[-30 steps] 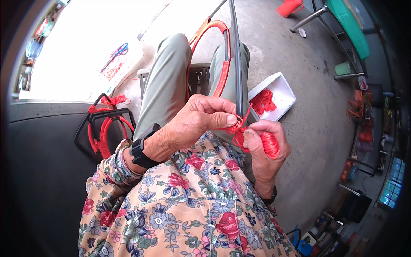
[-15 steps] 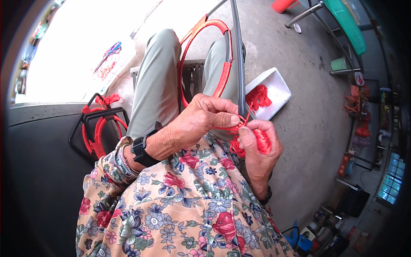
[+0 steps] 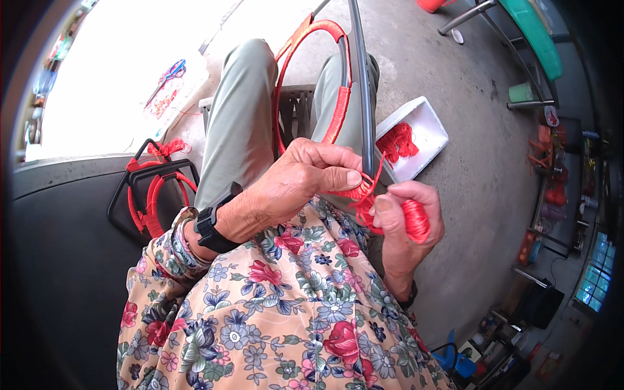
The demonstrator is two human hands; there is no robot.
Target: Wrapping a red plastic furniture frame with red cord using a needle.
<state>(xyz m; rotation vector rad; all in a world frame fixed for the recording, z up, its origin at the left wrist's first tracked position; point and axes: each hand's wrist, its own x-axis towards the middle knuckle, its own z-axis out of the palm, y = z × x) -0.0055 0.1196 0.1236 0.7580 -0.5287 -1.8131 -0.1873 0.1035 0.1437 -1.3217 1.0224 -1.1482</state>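
Observation:
A dark metal frame (image 3: pixel 364 84) with a ring (image 3: pixel 338 114) partly wrapped in red cord stands between my knees. My left hand (image 3: pixel 309 172) is closed on the frame's near part, its thumb pressing the red cord wrapping beside the straight bar. Just to its right, my right hand (image 3: pixel 409 227) is wrapped around a bundle of red cord (image 3: pixel 416 221). A strand of cord runs between the bundle and the wrapping. Some loose red loops hang between the two hands. What my left fingers hold underneath is hidden.
A white foam box (image 3: pixel 432 133) with more red cord (image 3: pixel 398 141) sits right of my knee. At left, more black frames with red rings (image 3: pixel 153 201) lean by a dark surface (image 3: pixel 65 240). Blue-handled scissors (image 3: pixel 170 75) lie on a bright white surface. A green-topped table (image 3: pixel 536 32) stands far right.
My right hand has moved a little right with the red cord bundle, away from the left hand. My left hand keeps its hold on the frame. The view has shifted slightly.

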